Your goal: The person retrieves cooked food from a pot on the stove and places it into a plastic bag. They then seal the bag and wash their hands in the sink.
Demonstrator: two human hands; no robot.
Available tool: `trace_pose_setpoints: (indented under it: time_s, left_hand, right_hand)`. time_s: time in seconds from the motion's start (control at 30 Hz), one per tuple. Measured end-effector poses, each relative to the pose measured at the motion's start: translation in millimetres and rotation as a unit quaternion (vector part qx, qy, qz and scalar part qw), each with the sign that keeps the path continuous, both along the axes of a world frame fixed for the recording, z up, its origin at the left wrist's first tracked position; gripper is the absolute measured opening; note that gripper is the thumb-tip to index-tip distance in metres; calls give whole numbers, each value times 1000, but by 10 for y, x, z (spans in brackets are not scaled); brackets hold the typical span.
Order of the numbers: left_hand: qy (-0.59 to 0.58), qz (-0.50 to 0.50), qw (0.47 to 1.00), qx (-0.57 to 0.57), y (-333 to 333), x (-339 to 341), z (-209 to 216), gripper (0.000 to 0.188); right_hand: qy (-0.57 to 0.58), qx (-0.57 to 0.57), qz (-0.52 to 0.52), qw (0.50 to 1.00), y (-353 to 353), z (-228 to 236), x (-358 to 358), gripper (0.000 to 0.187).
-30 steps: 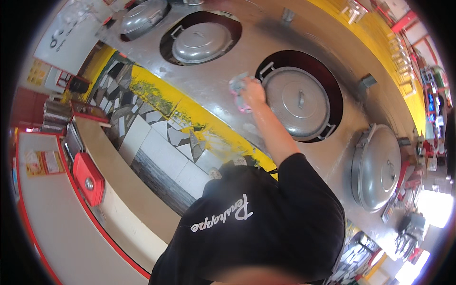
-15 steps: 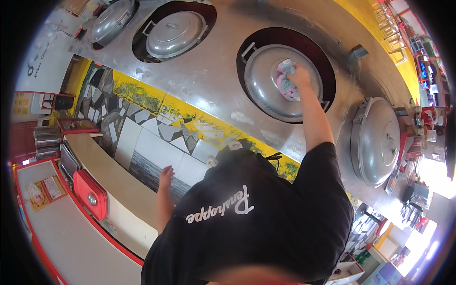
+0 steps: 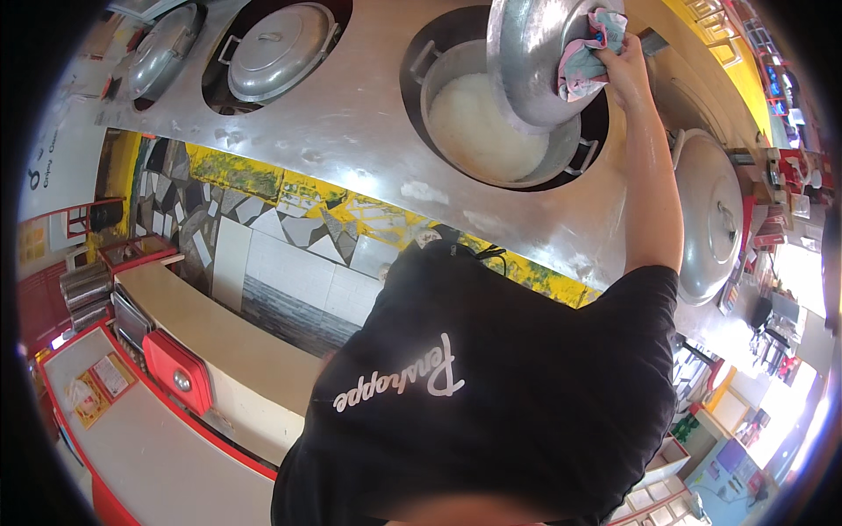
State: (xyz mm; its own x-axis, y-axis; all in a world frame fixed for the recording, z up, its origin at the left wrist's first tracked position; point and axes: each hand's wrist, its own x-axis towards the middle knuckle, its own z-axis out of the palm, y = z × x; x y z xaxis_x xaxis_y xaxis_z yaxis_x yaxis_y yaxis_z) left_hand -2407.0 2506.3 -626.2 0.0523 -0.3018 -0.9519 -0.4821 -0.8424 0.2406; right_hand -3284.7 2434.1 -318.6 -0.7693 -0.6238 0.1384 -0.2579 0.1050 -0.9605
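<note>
My right hand (image 3: 625, 70) is closed round a crumpled pink and grey-green cloth (image 3: 582, 68) and, through it, grips a big domed metal pot lid (image 3: 524, 66). The lid is raised and tilted above a wide aluminium pot (image 3: 562, 147), covering its far right part. Inside the pot lies something white (image 3: 482, 131); whether it is rice or a cloudy liquid I cannot tell. The pot, with a loop handle on each side, sits in a round opening of the steel counter (image 3: 351, 131). My left hand is out of sight behind my black shirt.
Two more lidded pots (image 3: 282, 53) (image 3: 162, 54) stand in the counter to the left, and a large lidded one (image 3: 709, 219) to the right. A short metal pipe (image 3: 652, 42) rises behind the lid. At lower left are a beige ledge (image 3: 228, 302) and a red case (image 3: 178, 373).
The lid has come up off the pot, moving away and to the right with my right hand, baring the white contents. My left hand has dropped out of view.
</note>
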Motion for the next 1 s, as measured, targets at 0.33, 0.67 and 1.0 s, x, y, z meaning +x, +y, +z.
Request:
trace_pose_setpoints:
  time_s: [0.33, 0.67, 1.0]
  left_hand:
    - [-1, -10, 995, -103, -917, -791, 78, 35]
    - [-52, 90, 994, -38, -377, -391, -72, 32]
    - [14, 176, 984, 3, -356, 443, -362, 30]
  right_hand:
    - [223, 261, 40, 939, -128, -467, 484, 41]
    - [270, 391, 179, 861, -452, -1150, 661, 37]
    - [117, 494, 212, 835, -546, -1457, 391, 48]
